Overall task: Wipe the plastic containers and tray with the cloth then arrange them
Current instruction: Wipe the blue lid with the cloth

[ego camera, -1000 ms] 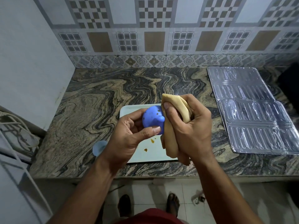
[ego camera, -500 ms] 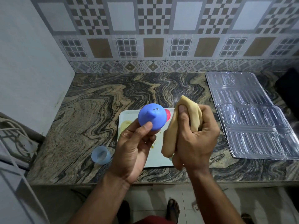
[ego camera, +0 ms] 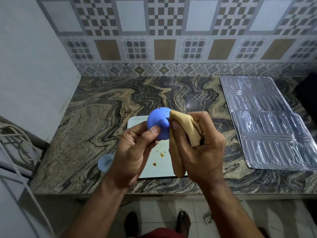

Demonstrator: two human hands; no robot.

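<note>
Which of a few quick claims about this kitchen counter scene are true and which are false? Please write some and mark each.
1. The left hand holds a blue plastic container. True.
2. The right hand is empty. False: it grips a tan cloth, which touches the blue container.
3. The white tray on the counter is spotless. False: small brown spots show on it.
4. A light blue cup stands on the counter left of the tray. True.
5. The shiny foil sheet lies under the tray. False: it lies apart, on the right side of the counter.
</note>
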